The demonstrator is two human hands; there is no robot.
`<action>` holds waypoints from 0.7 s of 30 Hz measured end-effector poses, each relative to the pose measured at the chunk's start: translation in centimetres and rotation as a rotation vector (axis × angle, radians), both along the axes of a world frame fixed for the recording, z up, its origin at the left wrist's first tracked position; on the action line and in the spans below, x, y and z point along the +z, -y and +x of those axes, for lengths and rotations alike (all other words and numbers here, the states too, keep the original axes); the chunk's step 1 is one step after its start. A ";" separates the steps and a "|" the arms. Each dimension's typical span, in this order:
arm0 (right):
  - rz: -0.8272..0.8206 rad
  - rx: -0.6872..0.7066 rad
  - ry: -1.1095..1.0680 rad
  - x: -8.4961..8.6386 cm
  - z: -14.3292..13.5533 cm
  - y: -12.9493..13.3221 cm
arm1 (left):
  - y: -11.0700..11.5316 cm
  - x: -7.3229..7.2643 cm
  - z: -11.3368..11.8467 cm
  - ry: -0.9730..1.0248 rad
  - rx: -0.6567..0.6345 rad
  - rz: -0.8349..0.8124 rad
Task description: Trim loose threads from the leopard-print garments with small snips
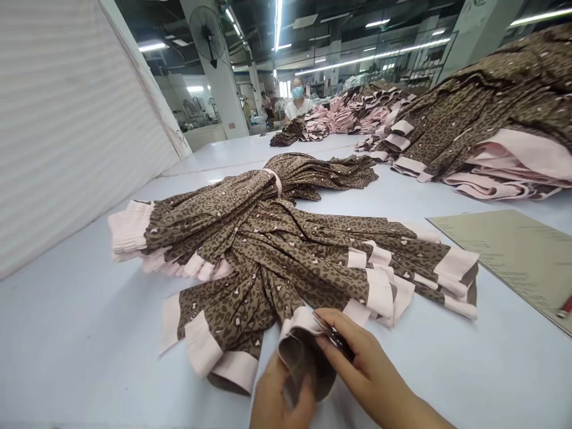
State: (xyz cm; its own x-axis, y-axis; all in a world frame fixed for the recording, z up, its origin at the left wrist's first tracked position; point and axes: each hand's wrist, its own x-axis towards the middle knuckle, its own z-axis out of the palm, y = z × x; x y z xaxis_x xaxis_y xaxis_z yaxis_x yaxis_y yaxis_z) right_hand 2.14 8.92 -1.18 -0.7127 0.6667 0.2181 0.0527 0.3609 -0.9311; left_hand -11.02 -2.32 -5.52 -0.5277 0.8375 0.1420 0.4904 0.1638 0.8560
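My left hand [283,393] grips the lower edge of a pink-cuffed opening on a leopard-print garment piece [268,286], with the thumb inside it. The grey-brown inside of this opening faces me. My right hand [361,357] is closed around small dark thread snips [336,338], their tip at the upper rim of the pink cuff [304,319]. The right fingertips are right beside that rim. Other pink-cuffed ends [203,342] of the same print fan out to the left, and more cuffs [379,292] lie to the right.
Behind lies a leopard-print bundle [210,205] tied with a pink band [273,179]. Large garment piles [500,113] stand at the right and back. A tan board [513,250] with a red object [566,307] lies at right. A white sheet [67,119] hangs left. A person [298,107] is beyond the table.
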 end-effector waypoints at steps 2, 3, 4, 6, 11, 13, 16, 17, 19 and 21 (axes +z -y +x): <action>0.021 0.024 -0.043 0.1 0.3 -0.1 | -0.6 1.3 -1.3 -0.144 0.083 0.060; 0.030 0.036 -0.059 0.1 0.4 -0.1 | -0.8 1.9 -1.9 -0.190 0.087 0.110; 0.028 0.046 -0.069 0.1 0.5 -0.1 | -1.1 2.5 -2.3 -0.200 0.046 0.162; -0.036 0.038 -0.064 -0.2 0.6 -0.2 | -1.6 3.7 -2.6 -0.083 -0.092 0.216; -0.200 -0.179 0.123 -1.0 0.9 -0.9 | -2.6 5.1 -1.3 0.438 -0.070 0.079; -0.094 -0.227 0.144 -0.9 1.2 -0.9 | -2.7 5.0 -0.9 0.484 -0.045 0.060; 0.051 -0.111 0.181 -0.3 1.6 -0.2 | -2.5 4.7 -0.7 0.407 -0.109 0.042; 0.078 -0.064 0.213 0.0 1.7 0.0 | -2.4 4.5 -0.7 0.365 -0.137 0.035; 0.105 -0.018 0.276 0.4 1.6 0.5 | -2.0 4.3 -0.8 0.276 -0.164 0.029; 0.105 -0.004 0.313 0.6 1.4 0.6 | -1.7 4.2 -0.9 0.186 -0.169 0.043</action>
State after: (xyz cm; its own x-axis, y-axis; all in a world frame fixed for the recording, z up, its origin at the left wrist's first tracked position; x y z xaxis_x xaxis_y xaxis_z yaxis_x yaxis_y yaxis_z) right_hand 3.51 8.33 -0.56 -0.7533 0.6552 0.0566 0.3320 0.4532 -0.8273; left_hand -11.89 -0.64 -1.29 -0.4007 0.9115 0.0931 0.3412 0.0541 0.9384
